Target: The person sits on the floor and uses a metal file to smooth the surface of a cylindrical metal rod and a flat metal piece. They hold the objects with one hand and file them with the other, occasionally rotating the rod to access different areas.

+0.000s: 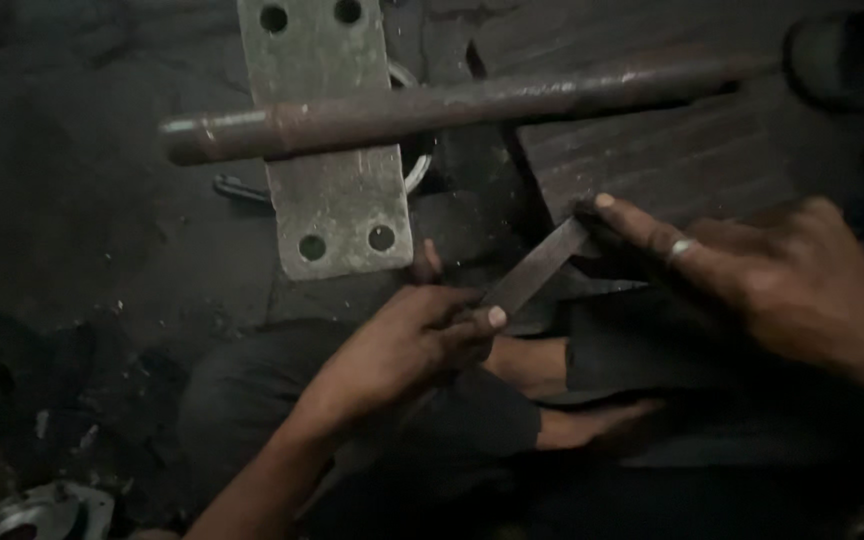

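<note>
both hands are working for me here, left hand (pixel 407 350) clenching the near end of a flat metal file (pixel 537 272), right hand (pixel 752 270) pinching its far tip, long axis slanting up-right below the holed steel plate (pixel 337 215).

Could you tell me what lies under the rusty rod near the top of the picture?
The rusty rod lies across a flat grey metal plate with four bolt holes. A metal ring peeks out at the plate's right edge; the rest is covered.

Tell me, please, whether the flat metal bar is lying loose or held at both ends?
Held at both ends: the left hand grips the lower end of the flat metal bar, and the right hand's fingers press its upper end.
</note>
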